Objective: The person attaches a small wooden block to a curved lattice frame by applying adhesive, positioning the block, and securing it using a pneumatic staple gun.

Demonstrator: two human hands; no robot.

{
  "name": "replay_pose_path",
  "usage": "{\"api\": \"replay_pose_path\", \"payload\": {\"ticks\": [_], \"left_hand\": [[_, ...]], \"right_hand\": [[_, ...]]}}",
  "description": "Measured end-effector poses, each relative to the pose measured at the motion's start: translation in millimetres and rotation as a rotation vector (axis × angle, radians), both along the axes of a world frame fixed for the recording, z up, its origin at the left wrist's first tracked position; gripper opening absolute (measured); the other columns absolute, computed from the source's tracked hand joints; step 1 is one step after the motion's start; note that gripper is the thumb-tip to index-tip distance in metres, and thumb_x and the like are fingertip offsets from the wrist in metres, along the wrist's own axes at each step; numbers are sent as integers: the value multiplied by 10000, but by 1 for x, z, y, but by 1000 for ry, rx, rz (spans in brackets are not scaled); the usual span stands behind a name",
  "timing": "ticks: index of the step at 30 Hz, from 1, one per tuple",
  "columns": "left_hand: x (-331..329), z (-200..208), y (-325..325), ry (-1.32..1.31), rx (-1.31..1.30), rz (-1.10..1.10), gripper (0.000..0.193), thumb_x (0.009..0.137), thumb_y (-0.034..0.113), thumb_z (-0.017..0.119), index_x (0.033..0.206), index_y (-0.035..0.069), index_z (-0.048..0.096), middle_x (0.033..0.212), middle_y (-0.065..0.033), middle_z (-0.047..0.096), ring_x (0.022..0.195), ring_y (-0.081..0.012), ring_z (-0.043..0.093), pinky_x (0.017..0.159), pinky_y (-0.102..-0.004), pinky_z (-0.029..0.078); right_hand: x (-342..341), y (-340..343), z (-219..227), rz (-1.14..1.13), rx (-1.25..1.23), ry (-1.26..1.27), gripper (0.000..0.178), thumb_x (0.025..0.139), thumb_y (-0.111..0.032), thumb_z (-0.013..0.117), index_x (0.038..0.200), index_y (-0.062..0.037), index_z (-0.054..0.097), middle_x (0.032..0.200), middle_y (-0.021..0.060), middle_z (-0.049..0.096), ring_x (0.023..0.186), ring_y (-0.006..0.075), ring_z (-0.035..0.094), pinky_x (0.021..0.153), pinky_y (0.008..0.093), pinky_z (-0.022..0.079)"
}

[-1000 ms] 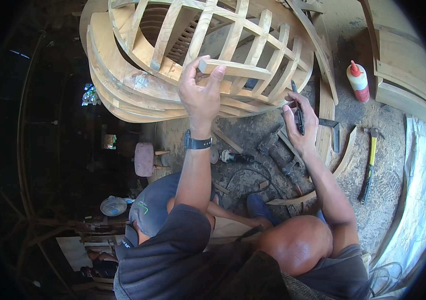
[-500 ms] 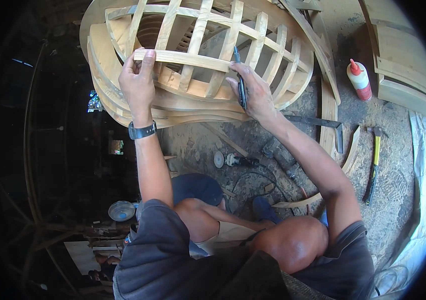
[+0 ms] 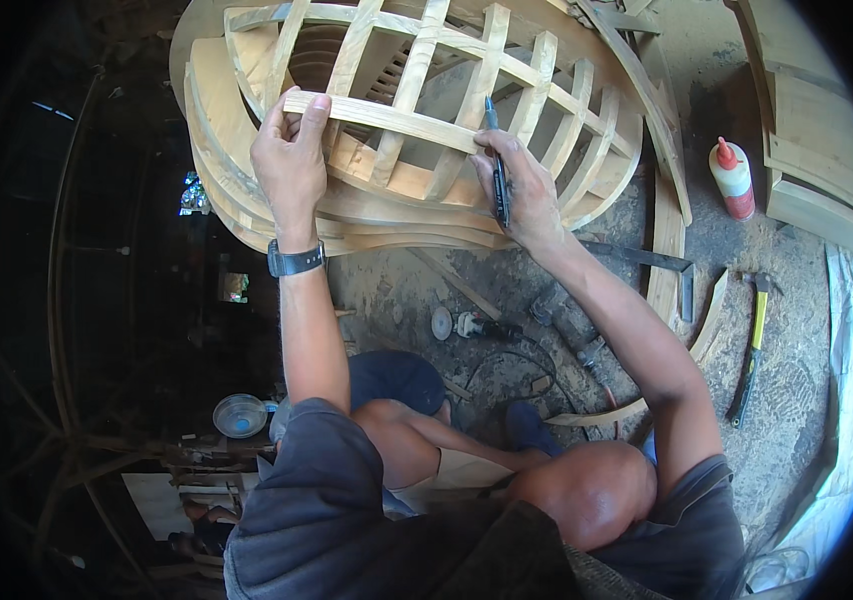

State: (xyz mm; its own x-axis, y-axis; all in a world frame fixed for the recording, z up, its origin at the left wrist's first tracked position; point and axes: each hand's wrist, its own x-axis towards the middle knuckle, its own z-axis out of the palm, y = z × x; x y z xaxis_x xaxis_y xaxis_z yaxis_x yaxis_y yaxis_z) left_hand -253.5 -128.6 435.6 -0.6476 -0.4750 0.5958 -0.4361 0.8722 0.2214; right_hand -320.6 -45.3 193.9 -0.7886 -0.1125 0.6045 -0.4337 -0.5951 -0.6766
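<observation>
A slim, slightly curved wooden strip (image 3: 387,118) lies across the ribs of a rounded wooden frame (image 3: 427,215). Thumb and fingers of my left hand (image 3: 292,160) pinch the strip's left end. At its right end, the fingers of my right hand (image 3: 527,185) are closed, touching the strip, with a dark pen (image 3: 501,185) held in the same hand. The pen's bluish end points up, away from me. Crossed slats of the frame show beyond the strip, and part of the frame is hidden behind my hands.
On the floor to the right are a glue bottle (image 3: 733,180) with a red cap, a metal square (image 3: 687,285), a claw hammer (image 3: 750,350) and a curved wood piece (image 3: 712,315). An angle grinder (image 3: 472,325) with its cord and another power tool (image 3: 562,320) lie nearer me.
The whole view has shifted a little, so frame and hands appear slightly farther right. Both hands keep their hold on the strip, and the pen stays in the right hand.
</observation>
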Motion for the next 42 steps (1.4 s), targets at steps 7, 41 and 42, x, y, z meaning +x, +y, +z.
{"api": "replay_pose_path", "payload": {"ticks": [7, 41, 42], "left_hand": [[0, 1, -2, 3, 36, -4, 472, 952, 288, 749, 1244, -70, 656, 968, -55, 716, 890, -84, 629, 813, -247, 492], [-4, 0, -19, -3, 54, -67, 353, 967, 264, 733, 1111, -55, 683, 842, 6, 657, 728, -43, 530, 656, -225, 431], [-6, -8, -18, -25, 32, -58, 343, 973, 264, 725, 1104, -51, 685, 830, 17, 640, 718, -39, 508, 641, -224, 413]], "right_hand": [[0, 3, 1, 37, 27, -8, 265, 928, -56, 688, 1164, -47, 568, 1050, 175, 657, 903, 371, 675, 755, 431, 538], [91, 143, -139, 57, 357, 113, 485, 789, 95, 660, 1250, -28, 578, 1101, 193, 673, 914, 368, 686, 784, 420, 555], [113, 166, -171, 125, 462, 175, 518, 763, 44, 689, 1263, -37, 579, 1141, 184, 661, 974, 354, 672, 825, 417, 543]]}}
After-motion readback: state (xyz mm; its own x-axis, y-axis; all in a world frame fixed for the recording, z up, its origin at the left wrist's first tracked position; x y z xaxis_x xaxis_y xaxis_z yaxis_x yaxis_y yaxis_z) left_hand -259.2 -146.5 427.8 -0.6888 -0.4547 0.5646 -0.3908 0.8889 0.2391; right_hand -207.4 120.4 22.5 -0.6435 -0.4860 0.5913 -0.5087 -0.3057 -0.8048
